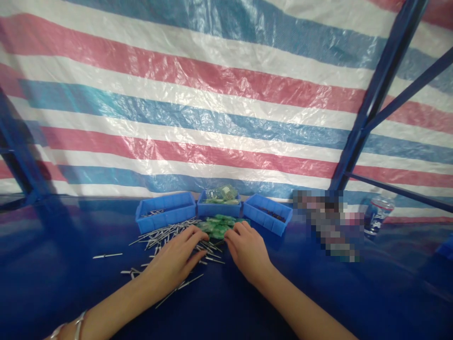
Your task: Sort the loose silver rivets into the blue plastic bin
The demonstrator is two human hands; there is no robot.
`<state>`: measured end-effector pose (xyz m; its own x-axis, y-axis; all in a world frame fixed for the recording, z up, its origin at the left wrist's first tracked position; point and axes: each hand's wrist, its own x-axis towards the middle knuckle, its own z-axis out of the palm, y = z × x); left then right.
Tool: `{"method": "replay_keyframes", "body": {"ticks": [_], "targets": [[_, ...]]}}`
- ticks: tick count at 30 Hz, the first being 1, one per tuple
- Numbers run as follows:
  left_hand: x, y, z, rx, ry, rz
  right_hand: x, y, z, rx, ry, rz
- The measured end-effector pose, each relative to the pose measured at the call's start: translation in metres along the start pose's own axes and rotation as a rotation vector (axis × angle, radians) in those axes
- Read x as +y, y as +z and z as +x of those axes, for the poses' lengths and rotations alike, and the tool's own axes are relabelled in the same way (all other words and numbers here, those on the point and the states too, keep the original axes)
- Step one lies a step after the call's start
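Observation:
My left hand lies over a loose pile of thin silvery metal pins, its thumb and fingers apart at the pile's right part. My right hand is just to the right, its fingers bent at the near edge of some green plastic packets; what its fingertips hold, if anything, is hidden. Behind the packets stands a blue bin with clear and green bags in it. The left blue bin holds a few pins, and the right blue bin holds small dark pieces.
The blue table runs up to a striped plastic sheet. Single pins lie left and in front of the pile. At the right stand a clear bottle and a blurred-out object, near a blue metal frame.

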<state>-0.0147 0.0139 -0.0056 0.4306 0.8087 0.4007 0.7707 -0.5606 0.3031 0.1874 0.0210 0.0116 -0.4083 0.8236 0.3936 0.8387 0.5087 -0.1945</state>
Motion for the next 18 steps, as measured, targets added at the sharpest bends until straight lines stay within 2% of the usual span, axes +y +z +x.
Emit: {"method": "replay_keyframes", "body": {"ticks": [6,9,14,18], "targets": [[-0.004,0.007,0.0,0.15,-0.023,-0.059,0.006,-0.003,-0.008,0.176,0.013,0.259],[-0.006,0.01,0.001,0.186,-0.043,-0.097,0.008,-0.002,-0.007,0.23,0.023,0.397],[-0.005,0.012,-0.001,0.176,-0.1,-0.194,0.004,-0.004,-0.007,0.252,0.049,0.575],[-0.002,0.01,0.0,0.129,-0.171,-0.305,0.0,-0.005,-0.008,0.178,0.105,0.851]]}}
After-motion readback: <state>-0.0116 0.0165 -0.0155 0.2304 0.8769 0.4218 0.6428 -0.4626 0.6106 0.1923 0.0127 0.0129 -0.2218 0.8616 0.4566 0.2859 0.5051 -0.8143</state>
